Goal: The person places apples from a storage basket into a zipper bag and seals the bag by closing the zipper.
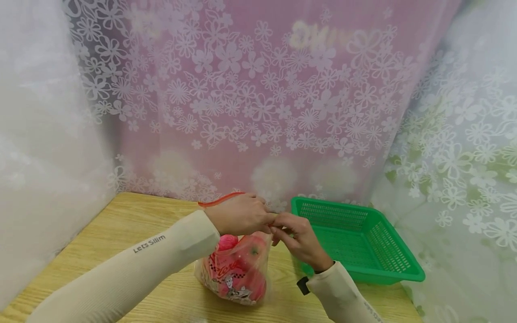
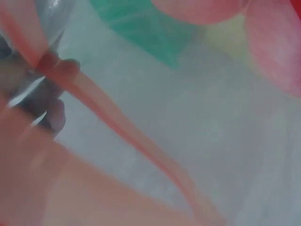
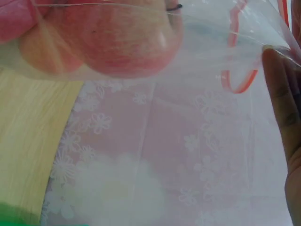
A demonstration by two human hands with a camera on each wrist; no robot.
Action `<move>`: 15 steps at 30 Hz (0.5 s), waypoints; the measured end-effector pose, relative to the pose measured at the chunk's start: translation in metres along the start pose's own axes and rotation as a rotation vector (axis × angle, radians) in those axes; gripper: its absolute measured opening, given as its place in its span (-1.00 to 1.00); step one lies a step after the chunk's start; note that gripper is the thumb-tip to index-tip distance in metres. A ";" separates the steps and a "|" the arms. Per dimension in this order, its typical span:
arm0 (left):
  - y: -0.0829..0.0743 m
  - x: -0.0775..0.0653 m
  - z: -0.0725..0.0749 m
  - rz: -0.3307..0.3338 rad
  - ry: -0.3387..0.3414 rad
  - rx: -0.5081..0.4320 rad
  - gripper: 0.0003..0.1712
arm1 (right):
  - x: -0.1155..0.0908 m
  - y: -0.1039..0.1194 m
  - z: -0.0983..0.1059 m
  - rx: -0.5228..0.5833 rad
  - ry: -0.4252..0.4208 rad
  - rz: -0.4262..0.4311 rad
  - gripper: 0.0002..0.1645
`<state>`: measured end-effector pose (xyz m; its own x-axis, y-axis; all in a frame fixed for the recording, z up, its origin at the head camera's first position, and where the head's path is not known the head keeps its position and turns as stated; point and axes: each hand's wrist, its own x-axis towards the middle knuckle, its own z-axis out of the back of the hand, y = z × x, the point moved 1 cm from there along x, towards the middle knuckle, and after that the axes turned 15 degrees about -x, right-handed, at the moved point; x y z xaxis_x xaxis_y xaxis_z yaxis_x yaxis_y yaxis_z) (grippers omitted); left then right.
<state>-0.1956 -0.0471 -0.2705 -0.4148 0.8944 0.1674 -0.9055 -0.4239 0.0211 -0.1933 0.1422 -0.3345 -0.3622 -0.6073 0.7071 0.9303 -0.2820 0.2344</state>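
Observation:
A clear zip bag (image 1: 236, 294) with red lettering and a printed figure stands on the table, bulging with red apples (image 1: 254, 249). Its red zip strip (image 1: 220, 199) arches out behind my left hand (image 1: 240, 215). That hand lies over the bag's mouth and pinches the strip at the right corner; in the left wrist view its fingers (image 2: 56, 77) show through the film along the strip. Meeting it there, my right hand (image 1: 296, 235) pinches the same corner between thumb and fingers. In the right wrist view, an apple (image 3: 127, 42) hangs close behind the film beside the right thumb (image 3: 277, 84).
A green perforated basket (image 1: 387, 244) stands to the right, just past my right hand. The wood-grain table (image 1: 161, 211) ends at a flower-patterned pink curtain (image 1: 258, 125) behind. Pale sheets close in the left and right sides.

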 end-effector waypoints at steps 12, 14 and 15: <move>0.022 -0.019 0.005 0.037 -0.016 -0.069 -0.85 | 0.000 -0.006 -0.002 -0.318 -0.277 0.162 -0.76; 0.029 -0.026 0.006 0.050 -0.021 -0.100 -0.87 | 0.000 -0.007 0.000 -0.317 -0.307 0.160 -0.77; 0.033 -0.030 0.006 0.051 -0.025 -0.116 -0.87 | -0.001 -0.008 0.002 -0.314 -0.320 0.156 -0.79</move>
<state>-0.2125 -0.0892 -0.2690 -0.4596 0.8675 0.1903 -0.8881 -0.4482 -0.1017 -0.2004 0.1465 -0.3359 -0.1374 -0.4147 0.8995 0.8922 -0.4462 -0.0694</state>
